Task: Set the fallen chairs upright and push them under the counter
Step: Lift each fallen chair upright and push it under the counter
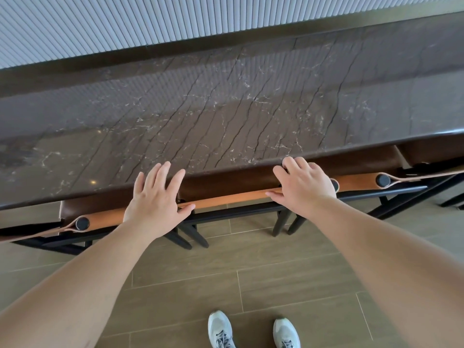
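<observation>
A chair with a tan leather backrest (233, 198), brown seat and black frame stands upright, its seat tucked under the dark marble counter (226, 109). My left hand (155, 199) rests on the backrest's left part with fingers straight and spread, reaching over the counter edge. My right hand (303, 187) holds the right part, fingers curled over the top and thumb along the near side. Similar chairs stand close on the left (82, 223) and the right (383, 180), also tucked under the counter.
A ribbed pale wall (150, 18) runs behind the counter. Black chair legs (193, 237) stand on the wood-look tile floor (251, 272). My two grey sneakers (221, 330) are on the floor right behind the chairs.
</observation>
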A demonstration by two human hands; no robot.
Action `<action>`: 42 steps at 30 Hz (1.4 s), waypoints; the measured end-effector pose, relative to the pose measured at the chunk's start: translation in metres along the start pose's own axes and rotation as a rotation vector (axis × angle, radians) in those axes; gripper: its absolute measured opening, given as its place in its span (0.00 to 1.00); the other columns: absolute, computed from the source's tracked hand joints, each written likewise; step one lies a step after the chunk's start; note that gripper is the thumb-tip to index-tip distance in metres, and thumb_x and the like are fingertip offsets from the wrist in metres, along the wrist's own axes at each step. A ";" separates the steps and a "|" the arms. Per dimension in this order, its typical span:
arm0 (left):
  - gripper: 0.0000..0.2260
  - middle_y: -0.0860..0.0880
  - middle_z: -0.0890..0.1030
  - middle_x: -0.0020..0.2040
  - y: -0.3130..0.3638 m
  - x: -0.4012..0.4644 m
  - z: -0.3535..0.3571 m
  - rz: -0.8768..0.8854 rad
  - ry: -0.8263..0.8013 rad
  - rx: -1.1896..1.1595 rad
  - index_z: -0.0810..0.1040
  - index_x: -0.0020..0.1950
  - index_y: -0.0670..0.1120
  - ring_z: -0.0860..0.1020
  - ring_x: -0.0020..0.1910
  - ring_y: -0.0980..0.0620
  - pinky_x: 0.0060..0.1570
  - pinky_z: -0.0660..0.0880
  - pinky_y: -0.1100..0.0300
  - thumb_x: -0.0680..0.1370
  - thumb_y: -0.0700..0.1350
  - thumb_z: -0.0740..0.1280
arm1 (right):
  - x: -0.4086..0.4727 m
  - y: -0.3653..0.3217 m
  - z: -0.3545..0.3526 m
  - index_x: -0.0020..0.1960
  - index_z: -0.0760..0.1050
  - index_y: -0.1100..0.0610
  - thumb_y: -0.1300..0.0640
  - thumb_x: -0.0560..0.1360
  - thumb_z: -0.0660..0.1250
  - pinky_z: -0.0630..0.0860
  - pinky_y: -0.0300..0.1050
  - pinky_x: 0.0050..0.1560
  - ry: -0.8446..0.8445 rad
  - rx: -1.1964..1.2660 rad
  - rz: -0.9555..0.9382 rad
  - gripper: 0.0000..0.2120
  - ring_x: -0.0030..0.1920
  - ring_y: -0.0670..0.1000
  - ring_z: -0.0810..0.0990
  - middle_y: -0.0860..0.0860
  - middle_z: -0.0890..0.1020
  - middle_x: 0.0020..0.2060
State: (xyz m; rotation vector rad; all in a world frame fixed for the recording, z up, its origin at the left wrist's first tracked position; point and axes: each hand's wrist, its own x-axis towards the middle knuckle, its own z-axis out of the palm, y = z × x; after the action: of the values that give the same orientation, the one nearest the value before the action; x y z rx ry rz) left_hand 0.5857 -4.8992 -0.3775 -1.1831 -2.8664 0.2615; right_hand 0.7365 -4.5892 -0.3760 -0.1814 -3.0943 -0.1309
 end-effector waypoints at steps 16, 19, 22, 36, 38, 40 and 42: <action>0.35 0.48 0.48 0.81 0.086 -0.107 -0.071 -0.336 -0.149 -0.470 0.48 0.79 0.55 0.49 0.79 0.45 0.75 0.55 0.44 0.79 0.55 0.66 | -0.062 -0.046 -0.042 0.77 0.51 0.52 0.45 0.76 0.66 0.58 0.57 0.74 -0.150 0.253 0.057 0.37 0.75 0.58 0.58 0.55 0.59 0.75; 0.29 0.55 0.61 0.75 0.106 -0.140 -0.100 -0.503 -0.029 -0.773 0.58 0.77 0.56 0.66 0.70 0.58 0.65 0.69 0.58 0.79 0.53 0.66 | -0.088 -0.061 -0.069 0.76 0.57 0.50 0.45 0.77 0.65 0.71 0.54 0.65 -0.150 0.587 0.177 0.31 0.70 0.55 0.65 0.51 0.62 0.72; 0.20 0.67 0.75 0.58 0.126 -0.165 -0.133 -0.775 0.063 -1.195 0.68 0.70 0.58 0.75 0.54 0.63 0.50 0.72 0.62 0.79 0.53 0.65 | -0.112 -0.074 -0.096 0.73 0.62 0.47 0.43 0.78 0.63 0.73 0.37 0.42 -0.228 0.911 0.276 0.26 0.51 0.42 0.74 0.45 0.66 0.66; 0.08 0.52 0.86 0.51 0.137 -0.296 -0.206 -1.052 0.457 -1.792 0.81 0.58 0.51 0.83 0.53 0.53 0.55 0.75 0.54 0.81 0.47 0.66 | -0.182 -0.162 -0.188 0.53 0.76 0.44 0.48 0.78 0.64 0.80 0.40 0.49 -0.318 1.558 0.220 0.05 0.48 0.43 0.82 0.43 0.81 0.49; 0.07 0.52 0.86 0.50 0.132 -0.320 -0.210 -1.068 0.499 -1.798 0.81 0.57 0.51 0.84 0.52 0.52 0.53 0.75 0.55 0.80 0.46 0.66 | -0.191 -0.180 -0.199 0.53 0.77 0.45 0.49 0.78 0.64 0.81 0.40 0.48 -0.339 1.569 0.189 0.05 0.48 0.43 0.83 0.44 0.82 0.49; 0.07 0.51 0.86 0.51 0.126 -0.350 -0.213 -1.094 0.554 -1.805 0.82 0.57 0.51 0.84 0.52 0.51 0.53 0.75 0.55 0.80 0.45 0.66 | -0.202 -0.203 -0.210 0.53 0.77 0.46 0.50 0.79 0.64 0.81 0.41 0.48 -0.379 1.571 0.159 0.05 0.48 0.44 0.83 0.46 0.82 0.50; 0.07 0.51 0.86 0.51 0.120 -0.384 -0.215 -1.124 0.607 -1.799 0.82 0.57 0.51 0.84 0.52 0.52 0.53 0.75 0.55 0.80 0.45 0.66 | -0.215 -0.229 -0.219 0.53 0.77 0.47 0.50 0.79 0.64 0.82 0.45 0.50 -0.423 1.576 0.124 0.05 0.48 0.46 0.83 0.48 0.82 0.50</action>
State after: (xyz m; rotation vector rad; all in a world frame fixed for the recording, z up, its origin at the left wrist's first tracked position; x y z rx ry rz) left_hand 0.9619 -5.0550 -0.1713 0.6813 -2.0347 -2.3095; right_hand 0.9304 -4.8593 -0.1862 -0.3064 -2.4449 2.3506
